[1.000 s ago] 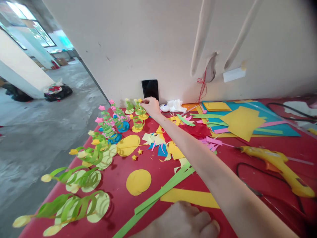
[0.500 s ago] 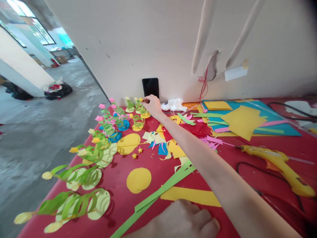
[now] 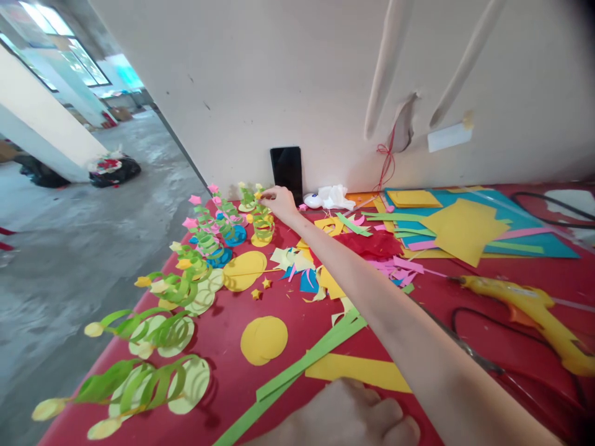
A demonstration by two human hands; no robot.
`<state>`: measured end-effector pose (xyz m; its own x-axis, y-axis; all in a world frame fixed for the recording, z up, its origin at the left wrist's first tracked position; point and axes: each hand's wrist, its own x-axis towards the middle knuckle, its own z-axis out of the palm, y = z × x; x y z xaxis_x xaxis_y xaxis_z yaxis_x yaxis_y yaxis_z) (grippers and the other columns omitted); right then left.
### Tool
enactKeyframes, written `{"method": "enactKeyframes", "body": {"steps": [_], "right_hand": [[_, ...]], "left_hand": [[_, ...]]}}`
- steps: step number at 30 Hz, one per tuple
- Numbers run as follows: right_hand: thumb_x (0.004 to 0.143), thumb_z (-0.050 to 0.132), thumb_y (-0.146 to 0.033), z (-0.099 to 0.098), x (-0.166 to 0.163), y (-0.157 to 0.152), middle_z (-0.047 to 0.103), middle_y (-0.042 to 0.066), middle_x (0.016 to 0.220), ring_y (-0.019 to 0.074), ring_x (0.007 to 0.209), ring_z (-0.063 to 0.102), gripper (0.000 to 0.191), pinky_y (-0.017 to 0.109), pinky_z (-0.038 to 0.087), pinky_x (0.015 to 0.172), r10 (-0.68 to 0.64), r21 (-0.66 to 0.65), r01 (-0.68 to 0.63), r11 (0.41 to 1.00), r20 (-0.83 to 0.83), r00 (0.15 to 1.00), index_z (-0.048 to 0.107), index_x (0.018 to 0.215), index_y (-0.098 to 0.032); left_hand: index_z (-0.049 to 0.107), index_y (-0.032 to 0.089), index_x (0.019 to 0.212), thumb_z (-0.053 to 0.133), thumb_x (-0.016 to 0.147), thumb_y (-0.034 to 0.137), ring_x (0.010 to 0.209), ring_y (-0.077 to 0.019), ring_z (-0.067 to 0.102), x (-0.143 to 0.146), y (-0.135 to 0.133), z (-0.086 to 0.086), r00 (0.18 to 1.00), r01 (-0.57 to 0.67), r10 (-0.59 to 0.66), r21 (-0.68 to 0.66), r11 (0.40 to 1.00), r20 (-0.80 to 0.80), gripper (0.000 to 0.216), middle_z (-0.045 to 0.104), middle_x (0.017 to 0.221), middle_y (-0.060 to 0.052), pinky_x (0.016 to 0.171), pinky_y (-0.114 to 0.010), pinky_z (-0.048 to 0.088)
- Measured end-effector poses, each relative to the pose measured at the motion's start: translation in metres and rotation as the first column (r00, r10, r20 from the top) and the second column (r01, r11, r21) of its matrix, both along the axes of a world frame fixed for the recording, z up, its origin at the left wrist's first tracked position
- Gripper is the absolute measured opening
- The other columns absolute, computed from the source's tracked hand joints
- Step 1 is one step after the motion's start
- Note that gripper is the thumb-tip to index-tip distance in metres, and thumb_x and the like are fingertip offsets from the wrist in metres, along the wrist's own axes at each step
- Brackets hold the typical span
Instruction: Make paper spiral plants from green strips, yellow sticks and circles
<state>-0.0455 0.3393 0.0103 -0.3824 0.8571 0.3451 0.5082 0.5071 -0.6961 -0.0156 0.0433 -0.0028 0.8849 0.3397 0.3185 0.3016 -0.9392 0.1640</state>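
My right hand reaches to the far edge of the red table and pinches the small yellow star on top of a green paper spiral that stands on a yellow disc. A row of similar green spiral trees runs down the table's left edge, topped with pink or yellow stars. My left hand rests as a loose fist at the near edge, on a green paper strip.
Yellow paper discs, two loose stars and coloured scraps lie mid-table. A yellow glue gun with its black cord lies at right. Blue and yellow sheets sit at the back right. A black phone leans on the wall.
My right hand has shifted slightly left along the back of the table onto the spiral's top star, and that spiral now stands taller. My left hand has stayed put.
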Motion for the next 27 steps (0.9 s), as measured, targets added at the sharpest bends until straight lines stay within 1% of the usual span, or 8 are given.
{"method": "enactKeyframes", "body": {"steps": [4,9,13,16,19,22,25,27], "right_hand": [[0.084,0.048,-0.031,0.0,-0.001,-0.001,0.055,0.007,0.106,0.0166,0.09,0.055,0.029,0.036,0.047,0.077,0.007,-0.034,-0.007,0.999,-0.008,1.0,0.052,0.106,-0.013],[0.084,0.049,-0.03,0.002,0.008,-0.006,0.054,0.006,0.107,0.0171,0.091,0.055,0.029,0.036,0.048,0.076,0.001,-0.046,-0.001,0.999,-0.012,1.0,0.052,0.107,-0.013],[0.084,0.048,-0.03,0.009,0.026,-0.019,0.054,0.007,0.106,0.0164,0.09,0.055,0.03,0.036,0.048,0.076,-0.045,-0.045,0.046,0.998,0.023,0.999,0.05,0.109,-0.013],[0.085,0.047,-0.03,0.024,0.052,-0.04,0.055,0.007,0.105,0.0158,0.089,0.056,0.03,0.036,0.048,0.075,-0.098,-0.036,0.102,0.994,0.105,0.99,0.05,0.11,-0.013],[0.085,0.047,-0.03,0.047,0.1,-0.074,0.056,0.006,0.102,0.0154,0.088,0.056,0.029,0.035,0.047,0.075,-0.133,-0.006,0.138,0.99,0.237,0.962,0.051,0.107,-0.013],[0.083,0.049,-0.028,0.067,0.176,-0.118,0.056,0.006,0.101,0.017,0.093,0.054,0.024,0.037,0.043,0.08,-0.209,0.035,0.213,0.976,0.41,0.888,0.054,0.101,-0.013],[0.075,0.056,-0.025,0.069,0.261,-0.169,0.06,0.012,0.089,0.0251,0.089,0.055,0.016,0.038,0.041,0.076,-0.34,0.026,0.409,0.912,0.605,0.72,0.06,0.08,-0.011],[0.073,0.057,-0.029,0.058,0.309,-0.202,0.06,0.012,0.074,0.0258,0.075,0.057,0.019,0.038,0.042,0.067,-0.391,0.0,0.555,0.832,0.71,0.586,0.059,0.07,-0.01]], "left_hand": [[0.05,0.014,0.085,0.043,0.085,0.017,0.048,-0.0078,0.045,-0.001,0.0,0.004,0.999,0.003,-0.003,-0.003,1.0,-0.037,0.008,0.049,0.061,0.004,0.04,-0.024,0.03],[0.05,0.013,0.089,0.04,0.086,0.017,0.047,-0.0079,0.046,-0.001,0.001,0.002,1.0,0.01,-0.01,-0.013,1.0,-0.016,0.011,0.05,0.059,0.003,0.04,-0.024,0.03],[0.05,0.012,0.092,0.038,0.087,0.017,0.049,-0.0097,0.047,0.001,-0.002,-0.004,1.0,-0.012,0.013,-0.033,0.999,0.014,0.014,0.052,0.062,0.002,0.042,-0.025,0.032],[0.05,0.013,0.09,0.038,0.086,0.017,0.05,-0.0116,0.047,0.004,-0.003,-0.007,0.999,-0.02,0.021,-0.05,0.999,0.026,0.014,0.053,0.063,0.002,0.043,-0.027,0.033],[0.05,0.015,0.084,0.038,0.084,0.015,0.05,-0.0119,0.046,0.005,-0.005,-0.006,0.999,-0.035,0.037,-0.06,0.998,0.031,0.013,0.053,0.062,0.002,0.044,-0.026,0.035],[0.05,0.015,0.086,0.036,0.083,0.015,0.049,-0.0124,0.047,0.005,-0.005,-0.005,0.999,-0.037,0.039,-0.074,0.997,0.033,0.014,0.054,0.063,0.001,0.043,-0.026,0.037],[0.05,0.015,0.093,0.034,0.084,0.015,0.052,-0.013,0.051,0.003,-0.006,-0.004,0.998,-0.044,0.047,-0.085,0.995,0.033,0.017,0.058,0.068,0.0,0.043,-0.026,0.04],[0.049,0.015,0.097,0.034,0.085,0.015,0.056,-0.0136,0.056,0.002,-0.006,-0.004,0.997,-0.058,0.062,-0.088,0.994,0.04,0.019,0.061,0.072,-0.001,0.047,-0.025,0.044]]}}
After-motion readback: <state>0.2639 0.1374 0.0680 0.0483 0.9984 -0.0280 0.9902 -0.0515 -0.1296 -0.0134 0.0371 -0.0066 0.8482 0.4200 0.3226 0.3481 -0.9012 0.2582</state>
